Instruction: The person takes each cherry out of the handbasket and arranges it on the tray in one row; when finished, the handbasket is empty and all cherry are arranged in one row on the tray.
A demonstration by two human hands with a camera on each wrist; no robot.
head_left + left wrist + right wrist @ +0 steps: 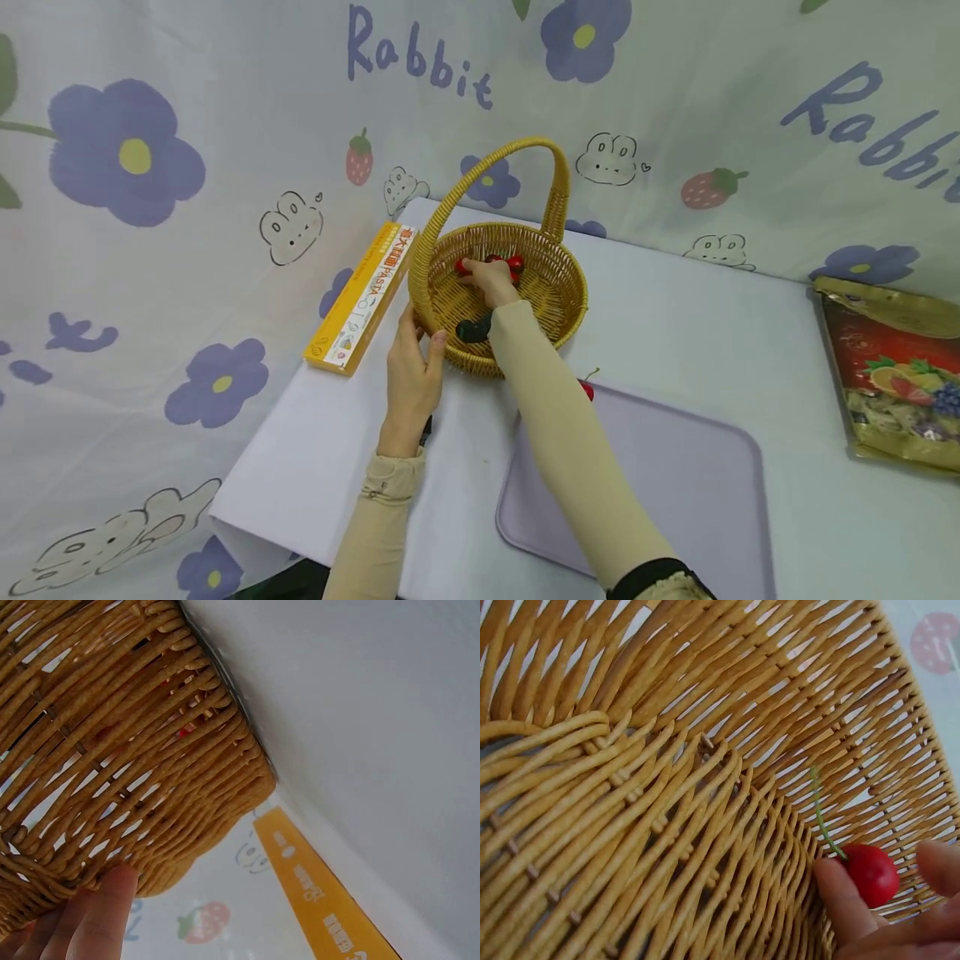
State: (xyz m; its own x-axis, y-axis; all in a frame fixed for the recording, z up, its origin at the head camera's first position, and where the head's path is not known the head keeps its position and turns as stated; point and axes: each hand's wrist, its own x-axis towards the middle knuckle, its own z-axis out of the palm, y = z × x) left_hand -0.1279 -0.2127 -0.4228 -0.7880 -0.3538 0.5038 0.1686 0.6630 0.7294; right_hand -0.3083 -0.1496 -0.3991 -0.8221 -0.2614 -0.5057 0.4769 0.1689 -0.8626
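You've got the flat pale-lilac rectangular tray nearest, your right sleeve over it; beyond, the round golden-brown wicker basket with arched handle. Your left hand, fingers extended, touches its outer side. Your right hand is inside, fingers around a round glossy red cherry; can't tell if gripped. More cherries sit alongside. Forearm bumping the rim might tip the basket; sleeve brushing the tray's stemmed red cherry could roll it off.

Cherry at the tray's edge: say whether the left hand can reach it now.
Probably not easily: the right forearm crosses between the left hand and the cherry, partly hiding it, while the hand rests against the basket.
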